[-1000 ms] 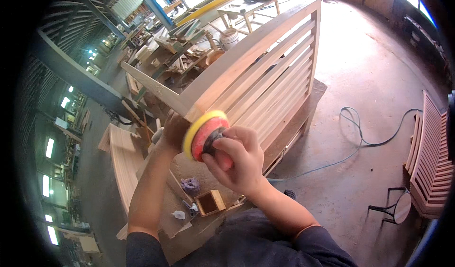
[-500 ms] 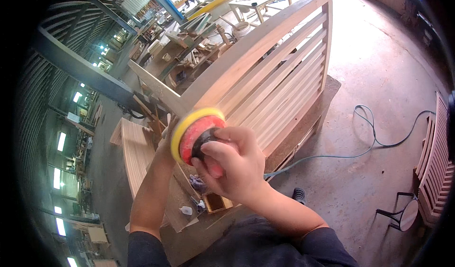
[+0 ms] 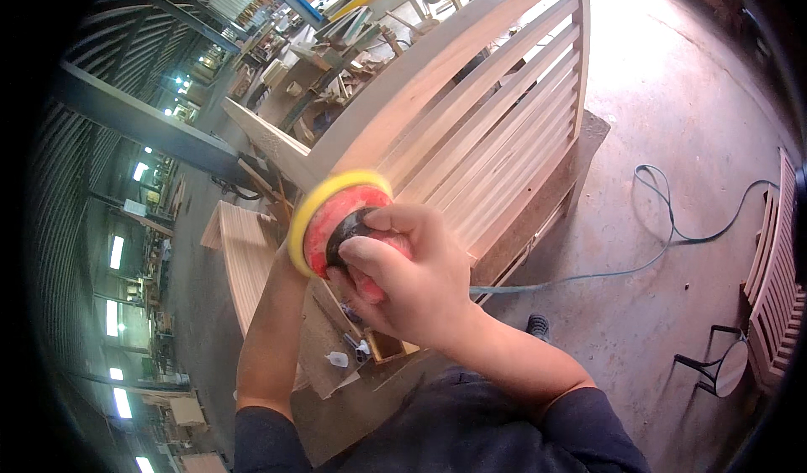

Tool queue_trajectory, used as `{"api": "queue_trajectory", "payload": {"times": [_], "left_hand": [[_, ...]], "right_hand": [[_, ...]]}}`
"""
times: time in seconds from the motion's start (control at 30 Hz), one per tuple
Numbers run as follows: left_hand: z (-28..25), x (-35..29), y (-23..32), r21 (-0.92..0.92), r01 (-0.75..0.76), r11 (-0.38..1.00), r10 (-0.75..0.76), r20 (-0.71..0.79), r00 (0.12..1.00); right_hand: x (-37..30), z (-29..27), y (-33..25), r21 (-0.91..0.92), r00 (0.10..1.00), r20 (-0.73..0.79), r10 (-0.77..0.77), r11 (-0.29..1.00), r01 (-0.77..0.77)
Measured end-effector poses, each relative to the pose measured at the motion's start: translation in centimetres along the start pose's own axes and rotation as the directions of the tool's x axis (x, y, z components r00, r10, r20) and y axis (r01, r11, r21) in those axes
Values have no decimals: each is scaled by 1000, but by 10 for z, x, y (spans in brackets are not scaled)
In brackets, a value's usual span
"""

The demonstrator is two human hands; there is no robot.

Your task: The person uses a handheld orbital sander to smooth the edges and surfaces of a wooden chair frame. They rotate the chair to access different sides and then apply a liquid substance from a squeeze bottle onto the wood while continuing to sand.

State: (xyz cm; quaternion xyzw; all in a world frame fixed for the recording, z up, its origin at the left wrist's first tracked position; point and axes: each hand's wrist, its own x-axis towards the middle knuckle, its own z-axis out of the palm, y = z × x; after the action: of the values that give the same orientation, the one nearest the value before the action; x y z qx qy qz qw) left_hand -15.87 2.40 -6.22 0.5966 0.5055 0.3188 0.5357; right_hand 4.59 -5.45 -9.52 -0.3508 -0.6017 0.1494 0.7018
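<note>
My right hand (image 3: 416,280) is wrapped round a sander (image 3: 326,228) with a red body, a black band and a yellow pad. The pad is tilted against the lower left corner of a slatted wooden furniture frame (image 3: 391,120), where the top rail meets an arm-like piece (image 3: 265,137). Whether the pad touches the wood is hidden. My left forearm (image 3: 273,330) reaches up behind the sander, which hides that hand and its fingers. A blue-green hose (image 3: 572,280) runs off to the right from beneath my right wrist.
Under the frame is a worktable (image 3: 595,137). Curved wooden slats (image 3: 248,246) stand at its left. A small wooden box (image 3: 387,347) and a white bottle (image 3: 336,359) lie near me. On the right floor are a round stool (image 3: 730,370) and another slatted piece (image 3: 777,296).
The sander and my right hand have shifted slightly left and up in the picture. The whole view has tilted a little, and the frame appears higher.
</note>
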Motion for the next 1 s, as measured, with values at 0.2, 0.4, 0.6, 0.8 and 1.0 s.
{"api": "queue_trajectory", "payload": {"times": [0.2,0.4,0.6,0.8,1.0], "left_hand": [[-22,29,-17,860,-430,277,466,271,842],[-15,15,-9,356,-180,917,137,141,980],[-10,20,-5,594,-398,699,384,158,910],[-25,5,-13,229,-157,961,113,191,975],[-18,-6,-8,197,-186,963,160,139,977]], "right_hand": [[-33,-4,14,-27,997,5,72,997,-72],[-12,-4,4,-22,1000,20,21,1000,-20],[-36,-7,16,-20,994,25,105,994,-105],[7,-3,-5,-41,1000,-7,-19,999,19],[14,0,-14,-3,1000,-18,-25,1000,25]]}}
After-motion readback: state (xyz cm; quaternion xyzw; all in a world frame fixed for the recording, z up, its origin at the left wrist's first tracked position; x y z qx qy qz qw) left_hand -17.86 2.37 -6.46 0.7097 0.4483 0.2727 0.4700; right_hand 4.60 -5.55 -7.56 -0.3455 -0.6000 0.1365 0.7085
